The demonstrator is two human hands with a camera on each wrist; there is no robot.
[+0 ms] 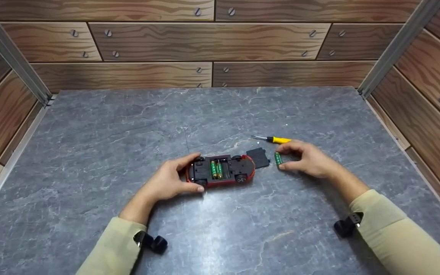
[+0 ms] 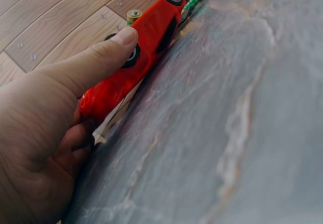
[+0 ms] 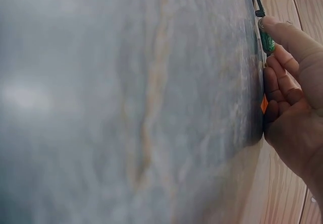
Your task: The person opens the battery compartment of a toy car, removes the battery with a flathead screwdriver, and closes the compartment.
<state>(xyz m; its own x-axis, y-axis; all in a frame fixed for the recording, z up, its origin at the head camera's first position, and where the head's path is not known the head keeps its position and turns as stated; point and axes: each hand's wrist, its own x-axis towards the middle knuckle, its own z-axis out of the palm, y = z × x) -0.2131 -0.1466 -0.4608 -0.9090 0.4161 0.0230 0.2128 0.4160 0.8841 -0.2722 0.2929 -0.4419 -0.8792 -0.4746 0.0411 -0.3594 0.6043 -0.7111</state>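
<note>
A red toy car (image 1: 235,168) lies upside down on the table, its battery compartment facing up. Two green batteries (image 1: 217,169) sit side by side in that compartment, and its right-hand slot holds none. My left hand (image 1: 168,177) grips the car's left end between thumb and fingers; in the left wrist view the thumb presses by a wheel (image 2: 132,56). To the right of the car, my right hand (image 1: 308,158) pinches a loose green battery (image 1: 278,159) by its ends, also visible in the right wrist view as a green battery (image 3: 267,37).
A black battery cover (image 1: 258,157) lies between the car and the right hand. Behind that hand is a screwdriver (image 1: 277,140) with a yellow handle, and a tiny pale screw-like piece (image 1: 258,143) lies near its shaft. Wood-patterned panels (image 1: 208,42) wall in the grey table (image 1: 147,118).
</note>
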